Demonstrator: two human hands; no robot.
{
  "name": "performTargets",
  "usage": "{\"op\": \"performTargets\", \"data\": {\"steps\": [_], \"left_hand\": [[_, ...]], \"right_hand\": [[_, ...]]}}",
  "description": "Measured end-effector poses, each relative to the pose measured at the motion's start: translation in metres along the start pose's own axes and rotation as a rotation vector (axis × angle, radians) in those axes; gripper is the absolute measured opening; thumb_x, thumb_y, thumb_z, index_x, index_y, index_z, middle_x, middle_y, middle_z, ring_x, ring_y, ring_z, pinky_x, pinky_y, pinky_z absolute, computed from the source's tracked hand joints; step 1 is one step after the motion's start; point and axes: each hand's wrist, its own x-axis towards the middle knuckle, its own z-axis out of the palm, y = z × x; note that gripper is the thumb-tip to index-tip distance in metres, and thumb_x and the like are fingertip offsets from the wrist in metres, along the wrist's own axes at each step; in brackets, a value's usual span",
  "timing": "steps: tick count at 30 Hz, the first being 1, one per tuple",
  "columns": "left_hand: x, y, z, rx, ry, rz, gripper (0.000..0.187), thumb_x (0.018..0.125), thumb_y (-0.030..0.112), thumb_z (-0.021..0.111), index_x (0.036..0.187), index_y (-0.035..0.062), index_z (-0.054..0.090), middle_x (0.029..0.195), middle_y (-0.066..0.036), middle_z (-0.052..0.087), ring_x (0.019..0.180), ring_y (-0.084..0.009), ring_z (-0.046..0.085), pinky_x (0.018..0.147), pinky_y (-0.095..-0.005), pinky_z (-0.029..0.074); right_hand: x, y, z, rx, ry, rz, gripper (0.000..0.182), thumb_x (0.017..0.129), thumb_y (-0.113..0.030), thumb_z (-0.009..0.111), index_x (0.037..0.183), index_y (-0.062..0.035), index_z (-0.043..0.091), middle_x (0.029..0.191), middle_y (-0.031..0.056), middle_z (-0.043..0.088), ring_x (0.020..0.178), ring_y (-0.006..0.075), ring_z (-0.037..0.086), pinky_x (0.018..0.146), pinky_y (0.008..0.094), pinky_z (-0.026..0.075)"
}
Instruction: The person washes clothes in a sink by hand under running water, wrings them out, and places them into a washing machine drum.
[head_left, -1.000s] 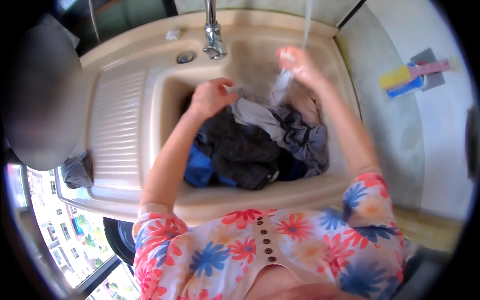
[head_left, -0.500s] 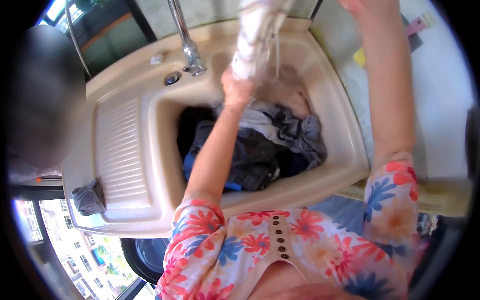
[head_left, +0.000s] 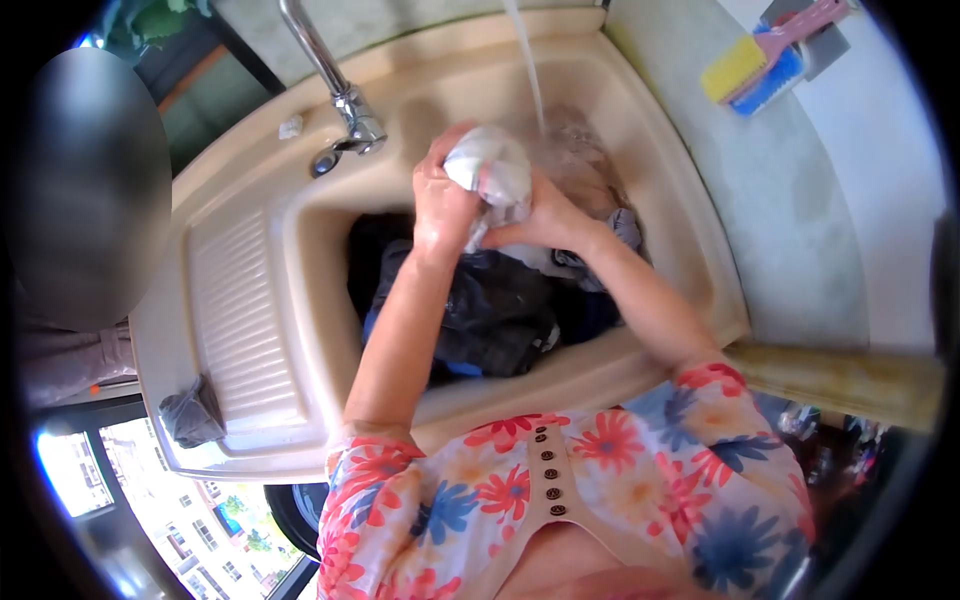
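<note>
A bunched, wet white cloth with faint coloured marks is between my hands, above the sink basin. My left hand is wrapped round its left side. My right hand closes on it from the right, with the fingers partly hidden by the cloth. Below them, dark and grey wet clothes lie heaped in the basin. A beige-pink cloth lies at the basin's back right, where a stream of water falls.
The cream sink has a ribbed drainboard on the left, with a small grey cloth at its edge. A chrome tap stands at the back. A pink-handled brush with yellow and blue parts is at upper right.
My right hand has come down from the upper right to the cloth. The white cloth, earlier stretched upward from my left hand, is now gathered into a bunch between both hands.
</note>
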Motion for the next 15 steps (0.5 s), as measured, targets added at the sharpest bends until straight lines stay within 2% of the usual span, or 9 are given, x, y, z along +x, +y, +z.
{"op": "performTargets", "data": {"steps": [3,4,7,8,9,11,12,13,15], "left_hand": [[0.007,0.012,0.018,-0.105,0.021,-0.057,0.042,0.076,0.010,0.063,0.113,-0.0057,0.050,0.099,-0.011,0.058,0.088,-0.0167,0.056,0.079,-0.0282,0.045],[0.010,0.021,0.023,0.041,0.008,-0.086,0.051,0.072,0.015,0.068,0.114,-0.0052,0.048,0.099,-0.010,0.058,0.089,-0.0173,0.056,0.079,-0.0285,0.045],[0.020,0.037,0.009,0.407,-0.256,-0.130,0.062,0.067,0.020,0.072,0.118,-0.0041,0.045,0.100,-0.011,0.057,0.090,-0.0179,0.056,0.079,-0.0282,0.045],[0.026,0.037,-0.004,0.140,-0.395,-0.202,0.072,0.064,0.025,0.075,0.122,-0.0028,0.040,0.108,-0.014,0.054,0.099,-0.0208,0.053,0.086,-0.0309,0.042],[0.030,0.031,-0.014,-0.032,-0.503,-0.110,0.088,0.064,0.045,0.072,0.128,-0.0017,0.032,0.120,-0.017,0.046,0.110,-0.0237,0.047,0.094,-0.0348,0.035],[0.026,0.004,-0.032,-0.247,-0.433,-0.184,0.103,0.063,0.066,0.060,0.134,0.0012,0.023,0.129,-0.018,0.039,0.116,-0.0264,0.041,0.099,-0.0378,0.030],[0.020,-0.019,-0.034,-0.247,-0.360,-0.187,0.110,0.060,0.078,0.047,0.137,0.0053,0.015,0.132,-0.017,0.036,0.117,-0.0276,0.041,0.098,-0.0401,0.031],[0.016,-0.078,-0.070,-0.350,-0.313,-0.435,0.111,0.057,0.081,0.043,0.137,0.0076,0.019,0.132,-0.018,0.036,0.118,-0.0280,0.040,0.096,-0.0434,0.033],[-0.020,-0.061,-0.045,-0.545,-0.325,-0.571,0.107,0.058,0.080,0.042,0.135,0.0077,0.024,0.129,-0.020,0.038,0.114,-0.0324,0.043,0.093,-0.0465,0.036]], "right_hand": [[0.012,0.005,0.016,0.210,0.087,0.232,0.068,0.052,-0.019,0.081,0.110,-0.0040,0.049,0.102,0.0058,0.056,0.094,0.0138,0.052,0.081,0.0287,0.043],[0.008,0.003,0.013,0.281,0.111,0.330,0.061,0.057,-0.014,0.078,0.109,-0.0048,0.049,0.096,0.0027,0.056,0.086,0.0100,0.053,0.075,0.0258,0.045],[0.014,0.008,0.006,0.540,0.152,0.299,0.050,0.061,-0.006,0.072,0.106,-0.0042,0.050,0.092,0.0029,0.057,0.080,0.0099,0.054,0.073,0.0257,0.046],[0.016,0.012,0.000,0.662,0.062,0.293,0.041,0.066,-0.006,0.067,0.104,-0.0014,0.052,0.091,0.0070,0.059,0.081,0.0160,0.057,0.074,0.0294,0.048],[0.020,0.016,-0.005,0.786,-0.029,0.289,0.033,0.071,-0.006,0.062,0.102,0.0014,0.054,0.089,0.0111,0.061,0.081,0.0220,0.060,0.075,0.0331,0.050],[0.028,0.017,-0.008,0.999,-0.137,0.398,0.032,0.074,-0.013,0.058,0.101,0.0046,0.053,0.087,0.0156,0.061,0.078,0.0259,0.061,0.073,0.0354,0.051],[0.034,0.019,-0.006,1.045,-0.091,0.444,0.032,0.074,-0.014,0.058,0.100,0.0049,0.053,0.087,0.0161,0.061,0.078,0.0264,0.061,0.073,0.0361,0.051],[0.039,0.021,-0.002,1.089,-0.046,0.490,0.032,0.075,-0.015,0.058,0.099,0.0053,0.053,0.086,0.0166,0.061,0.077,0.0268,0.061,0.072,0.0369,0.051],[0.053,0.037,0.002,1.136,0.002,0.576,0.032,0.075,-0.016,0.058,0.097,0.0052,0.054,0.085,0.0168,0.061,0.076,0.0273,0.061,0.072,0.0377,0.051]]}}
